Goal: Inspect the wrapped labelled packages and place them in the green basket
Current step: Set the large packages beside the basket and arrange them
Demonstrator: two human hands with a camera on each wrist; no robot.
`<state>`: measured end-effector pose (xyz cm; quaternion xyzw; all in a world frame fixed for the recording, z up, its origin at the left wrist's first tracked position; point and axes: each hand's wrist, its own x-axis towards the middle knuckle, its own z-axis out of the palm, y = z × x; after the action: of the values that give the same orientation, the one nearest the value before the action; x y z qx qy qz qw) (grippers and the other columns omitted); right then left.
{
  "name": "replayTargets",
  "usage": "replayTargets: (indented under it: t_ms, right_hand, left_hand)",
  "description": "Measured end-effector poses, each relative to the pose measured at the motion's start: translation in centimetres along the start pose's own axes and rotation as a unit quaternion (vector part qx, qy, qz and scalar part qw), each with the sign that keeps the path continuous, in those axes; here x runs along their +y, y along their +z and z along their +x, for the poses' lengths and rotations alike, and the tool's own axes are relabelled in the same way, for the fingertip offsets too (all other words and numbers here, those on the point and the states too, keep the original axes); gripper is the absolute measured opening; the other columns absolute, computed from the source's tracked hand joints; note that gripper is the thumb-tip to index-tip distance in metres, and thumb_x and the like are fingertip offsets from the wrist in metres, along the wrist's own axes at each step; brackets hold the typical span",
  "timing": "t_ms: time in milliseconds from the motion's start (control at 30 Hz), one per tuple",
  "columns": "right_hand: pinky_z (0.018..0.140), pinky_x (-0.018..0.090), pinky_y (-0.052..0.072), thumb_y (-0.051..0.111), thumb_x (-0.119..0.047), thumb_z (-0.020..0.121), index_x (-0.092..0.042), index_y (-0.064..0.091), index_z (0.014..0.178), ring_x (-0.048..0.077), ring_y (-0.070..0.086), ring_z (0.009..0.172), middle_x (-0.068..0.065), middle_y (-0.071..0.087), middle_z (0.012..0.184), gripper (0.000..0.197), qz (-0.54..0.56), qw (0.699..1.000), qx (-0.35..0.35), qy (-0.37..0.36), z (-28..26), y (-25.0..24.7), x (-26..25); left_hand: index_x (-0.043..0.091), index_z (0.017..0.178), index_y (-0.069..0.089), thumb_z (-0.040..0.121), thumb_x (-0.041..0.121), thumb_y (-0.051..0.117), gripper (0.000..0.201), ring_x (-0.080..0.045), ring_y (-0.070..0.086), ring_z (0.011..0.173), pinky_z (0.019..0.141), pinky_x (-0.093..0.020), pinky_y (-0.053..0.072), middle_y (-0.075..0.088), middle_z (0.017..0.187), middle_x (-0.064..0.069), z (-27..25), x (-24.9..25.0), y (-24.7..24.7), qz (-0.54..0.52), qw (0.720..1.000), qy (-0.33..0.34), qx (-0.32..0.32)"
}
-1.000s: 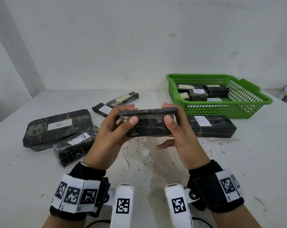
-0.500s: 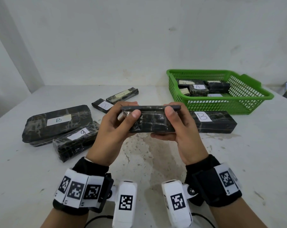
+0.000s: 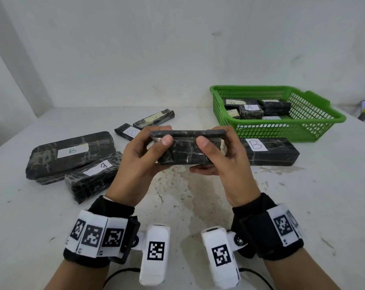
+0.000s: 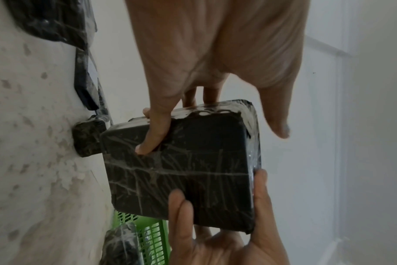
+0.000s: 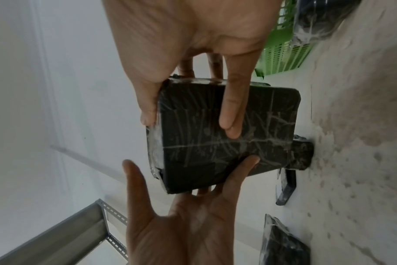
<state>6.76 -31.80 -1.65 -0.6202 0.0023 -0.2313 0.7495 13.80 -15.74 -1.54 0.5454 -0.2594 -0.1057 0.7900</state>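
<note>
Since the earlier frames you had tipped the held package [image 3: 188, 148] a little further, its top edge rolling toward you, while both hands stayed at its ends. It hung above the bench [image 3: 177, 206] in front of you, long axis running left to right. Your left hand [image 3: 143, 164] pinched the left end, thumb on the near face and fingers behind; your right hand [image 3: 221, 162] did the same at the right end, thumb in front and fingers curled underneath. The green basket [image 3: 315, 124] lay ahead and to the right, so your right hand was the nearer one for the drop, and I judge the package would travel end-first that way. A long package marked B [image 3: 269, 150] sat just before the basket's near wall, under that path. To the left, four more packages waited: a large B one [image 3: 70, 155], an A one [image 3: 91, 181] against it, and two small ones behind.

No label showed on the faces turned to any camera; it may sit on the far side. The basket's contents were partly hidden by its wall.
</note>
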Motion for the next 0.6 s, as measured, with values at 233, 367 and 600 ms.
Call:
replayTargets:
  t_ms: [233, 367, 600]
  right_hand:
    - [0.069, 0.041, 0.062, 0.079, -0.038, 0.078, -0.018, 0.053, 0.111, 0.029, 0.070, 0.104, 0.007, 0.061, 0.124, 0.047, -0.021, 0.998, -0.023, 0.046, 0.16, -0.28, -0.03]
    - [0.067, 0.036, 0.061, 0.080, -0.031, 0.072, -0.016, 0.049, 0.115, 0.025, 0.074, 0.090, 0.006, 0.065, 0.116, 0.055, -0.039, 0.998, -0.030, 0.027, 0.13, -0.14, -0.20]
    - [0.066, 0.033, 0.060, 0.080, -0.032, 0.072, -0.016, 0.048, 0.118, 0.022, 0.074, 0.083, 0.006, 0.065, 0.117, 0.059, -0.028, 0.998, -0.043, 0.045, 0.16, -0.20, -0.31]
  left_hand:
    - [0.003, 0.114, 0.058, 0.073, 0.029, 0.073, 0.051, -0.024, 0.071, 0.100, 0.079, -0.037, 0.059, 0.071, 0.106, -0.008, 0.00, -0.34, -0.08, 0.023, 1.000, 0.001, -0.005]
    - [0.007, 0.117, 0.058, 0.071, 0.031, 0.074, 0.054, -0.028, 0.069, 0.107, 0.084, -0.042, 0.060, 0.067, 0.118, -0.018, 0.02, -0.31, -0.22, 0.012, 1.000, -0.006, 0.000]
    - [0.002, 0.117, 0.055, 0.073, 0.027, 0.074, 0.054, -0.034, 0.068, 0.107, 0.084, -0.042, 0.059, 0.063, 0.121, -0.025, 0.10, -0.13, -0.39, 0.013, 1.000, -0.002, -0.015]
